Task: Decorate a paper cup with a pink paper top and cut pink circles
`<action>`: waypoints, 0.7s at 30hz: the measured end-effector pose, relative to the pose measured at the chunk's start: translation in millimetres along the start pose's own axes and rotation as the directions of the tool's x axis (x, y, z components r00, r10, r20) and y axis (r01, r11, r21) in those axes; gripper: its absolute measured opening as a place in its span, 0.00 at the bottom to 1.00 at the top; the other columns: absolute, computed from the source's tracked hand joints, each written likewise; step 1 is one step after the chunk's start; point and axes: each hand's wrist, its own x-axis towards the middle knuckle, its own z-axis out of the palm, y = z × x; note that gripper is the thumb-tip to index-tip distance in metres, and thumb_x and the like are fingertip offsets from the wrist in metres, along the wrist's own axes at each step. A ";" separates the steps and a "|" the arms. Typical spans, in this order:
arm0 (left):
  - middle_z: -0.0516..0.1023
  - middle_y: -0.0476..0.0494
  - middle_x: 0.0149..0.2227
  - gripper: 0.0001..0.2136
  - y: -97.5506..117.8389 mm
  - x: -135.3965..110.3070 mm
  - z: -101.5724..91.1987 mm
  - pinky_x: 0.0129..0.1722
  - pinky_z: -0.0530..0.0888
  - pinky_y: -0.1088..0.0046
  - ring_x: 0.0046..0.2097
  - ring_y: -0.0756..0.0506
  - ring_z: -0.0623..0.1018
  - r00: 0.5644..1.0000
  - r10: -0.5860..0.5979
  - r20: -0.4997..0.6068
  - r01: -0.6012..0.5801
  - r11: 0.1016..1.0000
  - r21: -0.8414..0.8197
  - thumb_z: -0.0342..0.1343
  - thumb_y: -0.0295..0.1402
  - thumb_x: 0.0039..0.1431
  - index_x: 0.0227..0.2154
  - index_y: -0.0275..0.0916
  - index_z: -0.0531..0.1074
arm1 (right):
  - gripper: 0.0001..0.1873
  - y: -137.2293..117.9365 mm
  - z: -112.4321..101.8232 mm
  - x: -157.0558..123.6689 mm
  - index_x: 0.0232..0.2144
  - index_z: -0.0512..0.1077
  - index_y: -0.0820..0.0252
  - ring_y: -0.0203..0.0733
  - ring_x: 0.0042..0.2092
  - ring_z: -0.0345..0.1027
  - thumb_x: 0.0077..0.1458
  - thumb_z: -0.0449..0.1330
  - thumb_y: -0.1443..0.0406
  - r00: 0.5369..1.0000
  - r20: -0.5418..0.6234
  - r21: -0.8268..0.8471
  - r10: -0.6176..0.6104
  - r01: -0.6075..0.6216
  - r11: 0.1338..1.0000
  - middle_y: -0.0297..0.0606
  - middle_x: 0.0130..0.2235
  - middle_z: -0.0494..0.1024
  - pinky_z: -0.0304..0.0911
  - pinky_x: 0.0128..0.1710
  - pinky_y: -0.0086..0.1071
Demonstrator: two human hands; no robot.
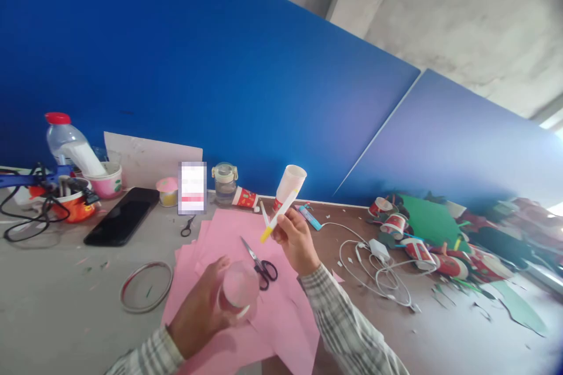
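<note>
- The left hand was curled around the side of a pink-topped cup, gripping it low over the paper, seemingly to keep its round top uncovered; blur hid whether the pink was a cover.
- The right hand, raised higher and farther forward, pinched a white pen between thumb and fingers; its yellow end pointed down toward the left, and the slant perhaps suited a light hold.
- Between the hands, scissors lay on overlapping pink sheets, probably for easy reach by either.
- Just beyond the right hand rose a tall white cup, partly behind the pen; whether the fingers touched it, I couldn't tell.
- Left of the left hand lay a ring; past it, a phone lay flat, likely out of the way.
- Right of the right hand were a coiled white cable and, farther off, jumbled red paper cups, apparently pushed aside.
</note>
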 end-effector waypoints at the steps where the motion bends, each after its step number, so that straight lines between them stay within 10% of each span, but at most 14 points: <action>1: 0.69 0.37 0.52 0.41 4.9 1.1 -5.3 0.51 0.66 0.51 0.52 0.31 0.67 0.997 0.033 -0.069 -0.033 0.999 0.007 0.57 0.57 0.29 0.50 0.45 0.59 | 0.08 -4.3 -2.0 -10.2 0.30 0.63 0.58 0.31 0.17 0.54 0.53 0.50 0.60 1.000 -0.002 0.040 0.022 -0.022 0.999 0.26 0.20 0.62 0.55 0.17 0.25; 6: 0.75 0.40 0.41 0.29 48.4 13.2 -19.8 0.44 0.71 0.58 0.44 0.36 0.72 0.963 0.185 -0.197 -0.166 0.980 0.113 0.46 0.59 0.40 0.41 0.44 0.66 | 0.07 -20.3 12.1 -45.0 0.28 0.67 0.57 0.30 0.16 0.55 0.49 0.57 0.60 0.994 0.004 0.229 0.113 -0.111 0.967 0.30 0.23 0.67 0.53 0.14 0.24; 10: 0.76 0.46 0.31 0.21 75.4 24.7 -14.6 0.34 0.71 0.63 0.34 0.40 0.74 0.938 0.334 -0.091 -0.303 0.919 0.251 0.50 0.54 0.43 0.35 0.45 0.69 | 0.06 -24.1 34.9 -56.5 0.28 0.68 0.54 0.31 0.16 0.55 0.46 0.60 0.60 0.989 0.034 0.330 0.141 -0.144 0.933 0.31 0.25 0.70 0.53 0.14 0.25; 17: 0.69 0.55 0.17 0.14 73.0 34.6 -20.0 0.32 0.63 0.65 0.20 0.47 0.67 0.766 0.641 0.052 -0.536 0.591 0.603 0.38 0.38 0.57 0.23 0.44 0.67 | 0.06 -37.9 42.8 -60.0 0.28 0.72 0.57 0.34 0.22 0.58 0.47 0.60 0.61 0.990 0.115 0.008 0.083 -0.085 0.996 0.30 0.22 0.66 0.57 0.21 0.26; 21: 0.67 0.56 0.17 0.14 69.1 35.5 -31.0 0.35 0.61 0.64 0.21 0.47 0.67 0.752 0.654 0.077 -0.526 0.525 0.669 0.39 0.38 0.57 0.21 0.45 0.64 | 0.09 -49.4 43.5 -58.6 0.31 0.73 0.59 0.31 0.16 0.51 0.50 0.58 0.60 0.963 0.225 0.040 0.145 -0.158 0.987 0.25 0.16 0.61 0.51 0.16 0.24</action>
